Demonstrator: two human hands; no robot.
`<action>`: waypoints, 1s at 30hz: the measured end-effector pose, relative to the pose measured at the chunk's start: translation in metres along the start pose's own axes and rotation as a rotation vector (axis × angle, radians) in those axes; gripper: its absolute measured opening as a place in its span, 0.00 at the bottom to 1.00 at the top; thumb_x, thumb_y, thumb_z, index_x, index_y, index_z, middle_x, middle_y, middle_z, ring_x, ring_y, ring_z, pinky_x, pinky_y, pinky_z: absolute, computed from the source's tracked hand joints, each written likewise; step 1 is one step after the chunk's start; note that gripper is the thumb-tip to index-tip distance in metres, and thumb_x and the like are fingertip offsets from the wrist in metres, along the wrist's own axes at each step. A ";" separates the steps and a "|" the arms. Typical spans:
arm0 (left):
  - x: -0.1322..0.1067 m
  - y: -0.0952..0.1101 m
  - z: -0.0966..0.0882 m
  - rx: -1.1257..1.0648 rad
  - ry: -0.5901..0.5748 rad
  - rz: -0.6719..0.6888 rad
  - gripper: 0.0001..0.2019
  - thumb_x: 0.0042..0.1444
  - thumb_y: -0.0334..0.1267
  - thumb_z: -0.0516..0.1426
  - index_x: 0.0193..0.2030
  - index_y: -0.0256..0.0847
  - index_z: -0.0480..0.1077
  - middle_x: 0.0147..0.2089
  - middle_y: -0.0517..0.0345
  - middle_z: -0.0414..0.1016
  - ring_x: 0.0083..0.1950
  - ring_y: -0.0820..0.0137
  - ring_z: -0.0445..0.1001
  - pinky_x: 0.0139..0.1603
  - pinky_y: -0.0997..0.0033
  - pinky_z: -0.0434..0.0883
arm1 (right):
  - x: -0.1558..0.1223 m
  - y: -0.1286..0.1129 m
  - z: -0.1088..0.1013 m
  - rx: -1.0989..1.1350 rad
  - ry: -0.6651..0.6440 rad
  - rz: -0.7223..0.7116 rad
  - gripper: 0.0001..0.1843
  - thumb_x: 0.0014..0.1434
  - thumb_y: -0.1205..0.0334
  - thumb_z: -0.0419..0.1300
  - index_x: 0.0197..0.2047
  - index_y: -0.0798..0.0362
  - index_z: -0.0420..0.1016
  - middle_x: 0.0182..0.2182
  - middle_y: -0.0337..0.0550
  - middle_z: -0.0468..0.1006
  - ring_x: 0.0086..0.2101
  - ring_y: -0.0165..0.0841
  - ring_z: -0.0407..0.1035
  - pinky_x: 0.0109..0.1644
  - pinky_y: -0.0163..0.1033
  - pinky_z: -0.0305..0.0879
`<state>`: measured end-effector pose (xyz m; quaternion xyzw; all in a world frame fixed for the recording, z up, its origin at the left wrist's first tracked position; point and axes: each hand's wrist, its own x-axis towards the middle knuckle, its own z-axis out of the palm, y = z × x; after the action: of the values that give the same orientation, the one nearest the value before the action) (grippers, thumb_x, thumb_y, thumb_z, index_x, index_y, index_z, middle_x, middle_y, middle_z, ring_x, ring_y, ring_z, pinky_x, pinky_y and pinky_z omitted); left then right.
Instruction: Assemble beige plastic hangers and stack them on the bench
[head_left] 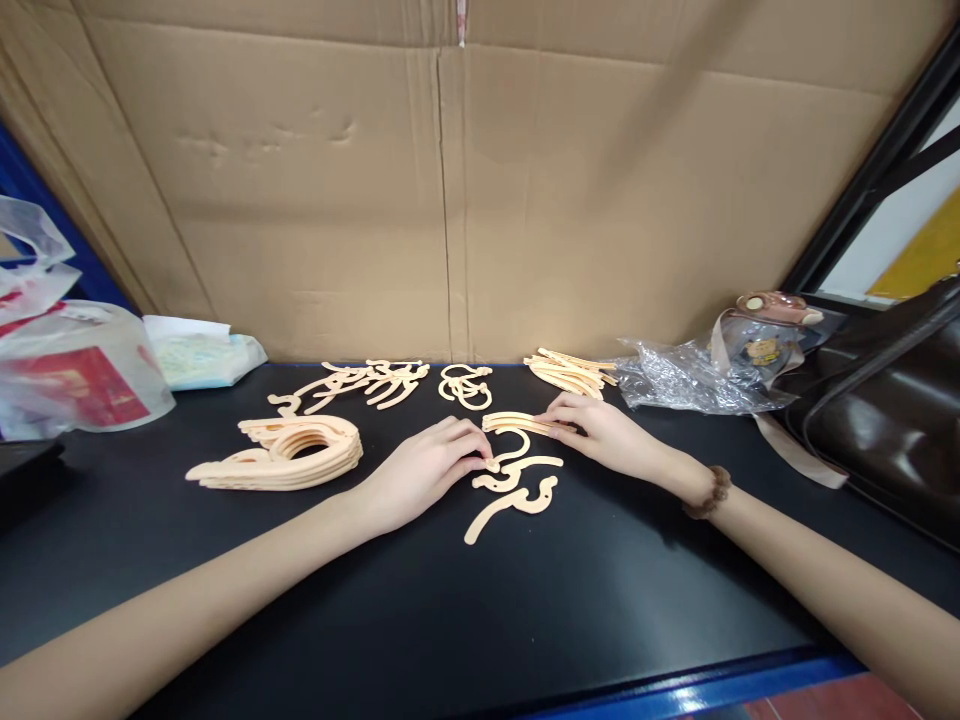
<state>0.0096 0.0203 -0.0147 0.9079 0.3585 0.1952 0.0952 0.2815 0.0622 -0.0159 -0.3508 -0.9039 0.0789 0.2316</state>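
My left hand point(431, 468) pinches the base of a peach-coloured plastic hanger hook point(525, 440) between thumb and fingertips, low over the table. My right hand point(609, 436) is closed on the right end of some curved strips point(510, 421), just behind the hook. Close in front of the hook lies a hanger arm point(536, 463) with a rounded, notched end. A second hanger arm point(491, 512) rests nearer to me, its round end to the right. Whether the hook touches the first arm I cannot tell.
A stack of folded hangers point(330, 455) sits left. Along the back lie loose hanger arms point(401, 380), hooks point(466, 385) and a pile of strips point(566, 372). Clear plastic wrap point(667, 380) and a dark bag point(877, 400) stand right; a plastic bag point(82, 370) and a packet point(202, 358) left.
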 end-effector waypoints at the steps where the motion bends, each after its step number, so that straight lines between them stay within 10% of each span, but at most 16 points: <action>1: -0.001 0.001 0.000 -0.013 -0.004 -0.006 0.09 0.67 0.39 0.46 0.43 0.45 0.67 0.45 0.59 0.70 0.49 0.69 0.67 0.50 0.68 0.67 | 0.000 -0.002 0.000 0.004 -0.004 -0.006 0.16 0.67 0.56 0.49 0.52 0.48 0.75 0.42 0.44 0.74 0.42 0.36 0.70 0.47 0.42 0.68; 17: -0.003 0.005 0.001 0.080 0.124 -0.054 0.10 0.68 0.38 0.41 0.44 0.42 0.61 0.41 0.56 0.69 0.41 0.69 0.69 0.42 0.67 0.68 | -0.001 -0.010 -0.002 0.024 -0.056 -0.039 0.15 0.67 0.56 0.51 0.51 0.49 0.74 0.42 0.43 0.75 0.40 0.34 0.70 0.45 0.40 0.67; 30: -0.005 0.012 -0.003 0.074 -0.049 0.190 0.10 0.68 0.38 0.45 0.44 0.43 0.66 0.45 0.59 0.72 0.45 0.70 0.66 0.46 0.71 0.64 | 0.000 -0.009 0.002 0.200 -0.015 -0.016 0.13 0.63 0.55 0.57 0.49 0.49 0.75 0.41 0.43 0.76 0.39 0.33 0.71 0.45 0.39 0.68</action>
<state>0.0124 0.0086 -0.0092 0.9452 0.2753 0.1679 0.0513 0.2750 0.0553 -0.0152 -0.3181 -0.8960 0.1695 0.2595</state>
